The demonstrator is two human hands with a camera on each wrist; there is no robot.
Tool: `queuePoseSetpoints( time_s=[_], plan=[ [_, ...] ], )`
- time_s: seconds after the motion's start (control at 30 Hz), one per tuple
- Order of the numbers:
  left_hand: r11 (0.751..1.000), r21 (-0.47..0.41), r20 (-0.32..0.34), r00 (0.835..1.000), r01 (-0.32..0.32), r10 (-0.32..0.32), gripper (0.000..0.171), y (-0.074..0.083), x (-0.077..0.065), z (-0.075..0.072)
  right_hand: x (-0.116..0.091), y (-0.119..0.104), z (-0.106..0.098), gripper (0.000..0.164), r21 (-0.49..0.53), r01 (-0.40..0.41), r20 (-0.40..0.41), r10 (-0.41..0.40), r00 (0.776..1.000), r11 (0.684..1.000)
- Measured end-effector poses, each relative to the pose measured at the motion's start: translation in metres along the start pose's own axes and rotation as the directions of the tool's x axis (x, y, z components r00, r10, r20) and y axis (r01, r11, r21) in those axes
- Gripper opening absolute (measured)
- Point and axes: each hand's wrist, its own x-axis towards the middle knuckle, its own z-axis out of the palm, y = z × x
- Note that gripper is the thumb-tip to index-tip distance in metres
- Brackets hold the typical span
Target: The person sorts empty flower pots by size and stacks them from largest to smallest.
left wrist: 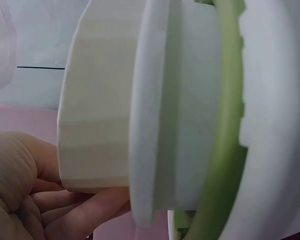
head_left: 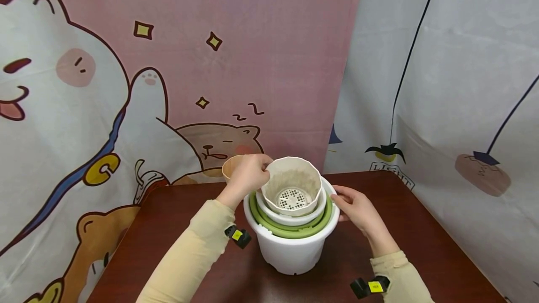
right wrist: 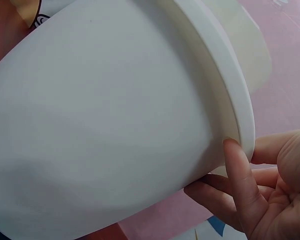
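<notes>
Several plant pots stand nested in one another on the table. Outermost is a large white pot [head_left: 291,252], with a green rim [head_left: 289,234] inside it and a smaller white pot [head_left: 273,214] within that. On top sits a faceted cream pot [head_left: 309,177] with a grid of drainage holes in its base. My left hand [head_left: 249,176] pinches the cream pot's left wall, thumb and fingers at its rim in the left wrist view. Around the large pot's right rim, my right hand [head_left: 359,208] has its thumb and fingers curled. A tan pot [head_left: 229,166] is partly hidden behind my left hand.
The pots stand on a dark red-brown table [head_left: 177,228]. Behind it hangs a pink cloth [head_left: 290,60] with cartoon animals, and a grey-white cloth [head_left: 463,83] hangs on the right, close to the table's edge.
</notes>
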Motion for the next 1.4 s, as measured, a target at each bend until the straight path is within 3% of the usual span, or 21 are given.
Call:
queuePoseSetpoints(
  time_s=[0.57, 1.03, 1.4],
  plan=[
    [0.996, 0.052, 0.058, 0.996, 0.071, -0.073, 0.031, 0.002, 0.003, 0.010, 0.000, 0.000, 0.001, 0.052, 0.002, -0.011, -0.005, 0.011, 1.000, 1.000],
    [0.984, 0.174, 0.073, 0.996, 0.043, -0.057, 0.032, 0.005, 0.005, 0.011, -0.001, -0.002, 0.000, 0.054, 0.004, -0.017, -0.004, 0.017, 1.000, 1.000],
    [0.995, 0.073, 0.053, 0.996, 0.073, -0.077, 0.028, 0.000, 0.002, 0.008, -0.002, -0.003, 0.000, 0.054, 0.000, -0.015, 0.000, 0.015, 1.000, 1.000]
  ],
)
